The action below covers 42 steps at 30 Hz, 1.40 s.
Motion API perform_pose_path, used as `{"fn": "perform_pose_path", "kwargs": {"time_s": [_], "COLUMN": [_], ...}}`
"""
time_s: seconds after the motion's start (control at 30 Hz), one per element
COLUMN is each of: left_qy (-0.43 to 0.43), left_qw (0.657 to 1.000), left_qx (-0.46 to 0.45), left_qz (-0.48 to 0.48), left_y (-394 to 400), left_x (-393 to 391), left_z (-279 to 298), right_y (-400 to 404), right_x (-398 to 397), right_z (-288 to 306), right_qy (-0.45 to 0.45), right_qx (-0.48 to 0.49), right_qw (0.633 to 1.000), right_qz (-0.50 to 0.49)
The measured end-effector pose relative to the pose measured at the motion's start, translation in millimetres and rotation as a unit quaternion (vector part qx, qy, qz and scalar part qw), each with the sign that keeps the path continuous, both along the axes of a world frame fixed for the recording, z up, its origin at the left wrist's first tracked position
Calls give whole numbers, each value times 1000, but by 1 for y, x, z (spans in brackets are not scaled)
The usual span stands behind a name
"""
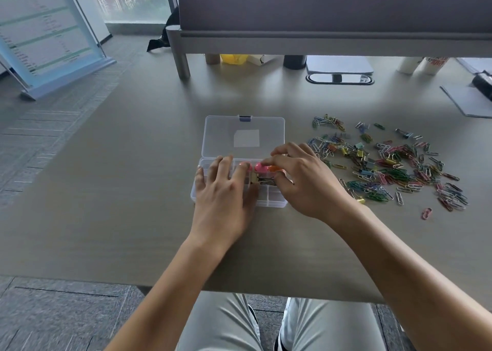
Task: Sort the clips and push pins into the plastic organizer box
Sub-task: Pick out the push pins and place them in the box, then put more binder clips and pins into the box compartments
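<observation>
A clear plastic organizer box (277, 203) lies open in the middle of the table, its lid (243, 135) flat behind it. My left hand (225, 193) rests flat on the box's left compartments with straight fingers. My right hand (303, 179) hovers over the middle compartments, its fingers curled down onto pink and orange pieces (259, 167) and some binder clips (262, 181). Whether it pinches one I cannot tell. A big loose pile of coloured paper clips and small binder clips (391, 168) is spread on the table right of the box.
A grey partition on a metal leg (181, 58) stands at the back. Behind it are cups (423, 64), a yellow thing and a dark cup. Papers (464, 100) lie far right. A cable slot (339, 78) sits behind the pile. One pink clip (426, 213) lies apart.
</observation>
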<state>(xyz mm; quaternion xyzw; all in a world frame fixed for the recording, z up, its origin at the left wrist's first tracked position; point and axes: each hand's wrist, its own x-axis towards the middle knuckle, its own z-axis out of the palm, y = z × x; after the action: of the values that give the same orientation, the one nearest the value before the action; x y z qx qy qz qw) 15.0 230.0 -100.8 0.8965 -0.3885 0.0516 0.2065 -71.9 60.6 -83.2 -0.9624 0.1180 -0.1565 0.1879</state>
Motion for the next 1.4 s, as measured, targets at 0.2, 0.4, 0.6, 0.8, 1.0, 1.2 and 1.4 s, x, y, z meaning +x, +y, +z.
{"fn": "perform_pose_path", "kwargs": {"time_s": [0.2,0.4,0.6,0.8,1.0,1.2,1.4], "left_qy": [0,-3,-1,12,-2,-58,-55], "left_qw": [1000,999,995,990,986,971,969], "left_qx": [-1,-16,-27,-19,-4,7,6], "left_qz": [6,-33,-93,-136,-167,-233,-242], "left_y": [-4,-29,-68,-99,-113,-121,-122], "left_x": [-8,-28,-64,-90,-96,-96,-101], "left_z": [2,15,20,19,14,13,13], "right_y": [-1,-21,-53,-79,-91,-91,-89], "right_x": [-13,-54,-114,-153,-157,-156,-164], "right_z": [0,-1,-3,-5,-8,-13,-18], "right_qy": [-29,-55,-75,-65,-57,-86,-112], "right_qx": [14,13,13,19,41,42,47], "right_qw": [999,990,966,952,951,952,949], "right_qz": [-34,-133,-246,-299,-302,-291,-290]}}
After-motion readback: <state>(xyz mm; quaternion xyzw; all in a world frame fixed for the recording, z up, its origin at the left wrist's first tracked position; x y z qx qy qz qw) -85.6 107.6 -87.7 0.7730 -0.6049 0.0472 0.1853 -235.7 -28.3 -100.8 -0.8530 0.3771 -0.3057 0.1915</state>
